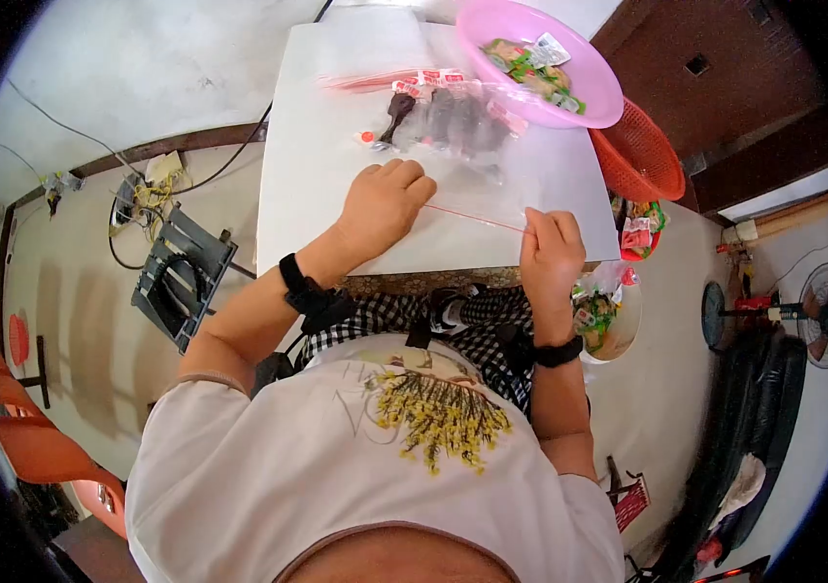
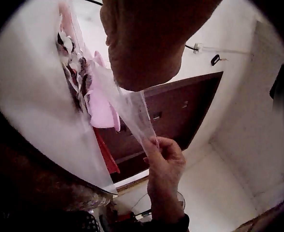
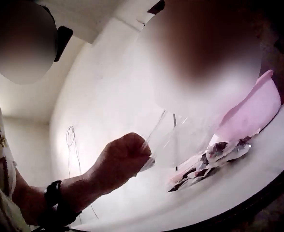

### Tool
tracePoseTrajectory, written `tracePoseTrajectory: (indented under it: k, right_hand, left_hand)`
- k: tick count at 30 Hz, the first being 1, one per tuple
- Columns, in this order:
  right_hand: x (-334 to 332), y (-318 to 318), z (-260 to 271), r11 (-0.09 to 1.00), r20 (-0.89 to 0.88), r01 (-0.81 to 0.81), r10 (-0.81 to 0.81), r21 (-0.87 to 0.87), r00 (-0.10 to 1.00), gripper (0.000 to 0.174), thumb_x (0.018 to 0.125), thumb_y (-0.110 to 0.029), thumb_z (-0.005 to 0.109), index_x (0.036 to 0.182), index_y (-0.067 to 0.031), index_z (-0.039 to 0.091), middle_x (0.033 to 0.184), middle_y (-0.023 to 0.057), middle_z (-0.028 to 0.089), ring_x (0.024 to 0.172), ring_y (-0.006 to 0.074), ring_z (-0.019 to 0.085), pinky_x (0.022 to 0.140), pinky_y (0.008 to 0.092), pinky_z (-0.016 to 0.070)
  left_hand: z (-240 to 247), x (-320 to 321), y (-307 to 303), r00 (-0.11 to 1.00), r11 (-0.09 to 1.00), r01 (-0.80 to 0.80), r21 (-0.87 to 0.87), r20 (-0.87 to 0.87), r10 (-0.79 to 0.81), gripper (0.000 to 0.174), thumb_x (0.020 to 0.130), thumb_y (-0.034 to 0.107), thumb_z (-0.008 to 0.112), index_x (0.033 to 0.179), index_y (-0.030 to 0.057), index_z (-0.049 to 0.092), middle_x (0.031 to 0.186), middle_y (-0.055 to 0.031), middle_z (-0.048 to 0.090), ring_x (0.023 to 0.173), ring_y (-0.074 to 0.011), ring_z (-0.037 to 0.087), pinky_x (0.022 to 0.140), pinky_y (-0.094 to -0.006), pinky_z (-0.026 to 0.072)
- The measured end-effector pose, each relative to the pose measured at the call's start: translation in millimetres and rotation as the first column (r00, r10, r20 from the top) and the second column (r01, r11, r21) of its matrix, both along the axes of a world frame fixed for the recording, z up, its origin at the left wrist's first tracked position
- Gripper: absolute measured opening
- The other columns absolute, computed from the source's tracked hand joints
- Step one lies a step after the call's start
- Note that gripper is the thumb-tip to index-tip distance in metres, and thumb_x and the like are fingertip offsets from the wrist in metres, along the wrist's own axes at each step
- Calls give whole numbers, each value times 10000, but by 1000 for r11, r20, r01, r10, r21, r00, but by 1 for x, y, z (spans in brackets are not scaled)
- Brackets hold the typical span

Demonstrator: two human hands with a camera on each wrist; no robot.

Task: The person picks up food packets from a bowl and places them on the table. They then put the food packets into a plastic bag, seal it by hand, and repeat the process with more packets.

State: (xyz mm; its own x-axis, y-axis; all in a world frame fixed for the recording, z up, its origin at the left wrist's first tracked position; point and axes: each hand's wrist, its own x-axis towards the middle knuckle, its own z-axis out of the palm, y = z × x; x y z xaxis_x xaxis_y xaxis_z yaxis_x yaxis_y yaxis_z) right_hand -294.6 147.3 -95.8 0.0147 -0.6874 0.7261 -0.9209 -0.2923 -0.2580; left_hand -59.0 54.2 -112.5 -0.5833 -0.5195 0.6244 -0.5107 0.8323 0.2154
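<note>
A clear plastic bag (image 1: 477,206) with a thin red line along its edge is stretched between both hands over the white table. My left hand (image 1: 387,204) grips one end with curled fingers, and in the right wrist view the left hand (image 3: 125,153) has film at its fingertips. At the other end, my right hand (image 1: 552,253) pinches the corner; the left wrist view shows that thumb-and-finger pinch on the film (image 2: 136,116). Just beyond the hands lie a dark drumstick-shaped piece (image 1: 397,117) and several dark items in clear packaging (image 1: 462,121).
A stack of flat clear bags (image 1: 370,53) lies at the table's (image 1: 287,209) far side. The pink basin (image 1: 606,83) at the far right holds packets. Beside the table are a red basket (image 1: 661,155) and a white bucket (image 1: 632,325). A folding stool (image 1: 181,272) stands left.
</note>
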Motion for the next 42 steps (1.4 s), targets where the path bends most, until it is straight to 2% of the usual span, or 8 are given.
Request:
tracePoseTrajectory:
  k: [5,8,16,25,28,35,38,42]
  right_hand:
    - [-11,16,-20,978,-53,68,-58,198,997,138,724,1,667,848,-58,646,776,101,564,703,298,581,598,384,479]
    - [-13,26,-35,923,2,53,-58,382,998,101,759,-43,673,858,-58,656,800,102,578,681,317,588,594,372,478]
    - [0,31,-53,940,47,-12,-5,341,999,104,786,-151,687,831,-69,643,809,99,575,710,301,606,621,379,499]
    - [-3,34,-46,948,40,17,-32,319,999,168,765,-113,695,751,-41,543,760,119,538,677,312,580,591,389,475]
    - [-1,36,-42,945,102,15,-51,325,993,177,773,-88,687,744,-35,520,753,130,535,662,304,568,574,377,465]
    - [11,26,-26,982,472,-110,26,152,881,174,808,4,654,741,-21,496,948,146,650,717,242,600,604,303,480]
    - [32,16,-5,978,491,-158,73,134,868,168,817,-8,653,753,-18,499,1030,149,662,754,231,614,634,294,493]
    - [59,-16,7,956,362,-288,252,48,897,156,820,-13,654,784,-17,502,1050,145,660,749,229,613,637,301,494]
  left_hand:
    - [1,3,-9,997,935,76,346,-13,-77,271,835,294,670,966,61,631,931,-92,592,845,-286,607,705,-404,493]
    - [-11,9,-41,982,887,-165,430,-13,190,393,836,407,672,1015,59,643,939,-122,601,846,-312,617,739,-419,502]
    - [-8,8,-78,849,833,-471,290,405,339,508,751,475,727,1028,54,664,1055,-151,601,1001,-325,582,812,-434,493]
    - [-17,11,-90,780,727,-608,319,409,473,500,698,474,742,919,29,687,1024,-140,627,1011,-305,583,799,-451,470]
    - [-10,18,-95,783,665,-610,431,455,424,580,655,425,778,1039,12,641,953,-171,634,900,-325,617,804,-434,491]
    - [-36,59,-104,864,611,-419,672,89,495,495,660,151,786,1032,-11,502,874,-155,639,830,-261,667,676,-353,533]
    - [-46,82,-97,828,474,-141,869,-159,538,426,675,107,756,1012,-15,525,840,-139,657,721,-227,657,604,-354,524]
    - [-55,120,-81,674,446,18,895,-341,655,452,663,97,780,1019,-16,526,822,-93,648,653,-181,632,530,-309,499]
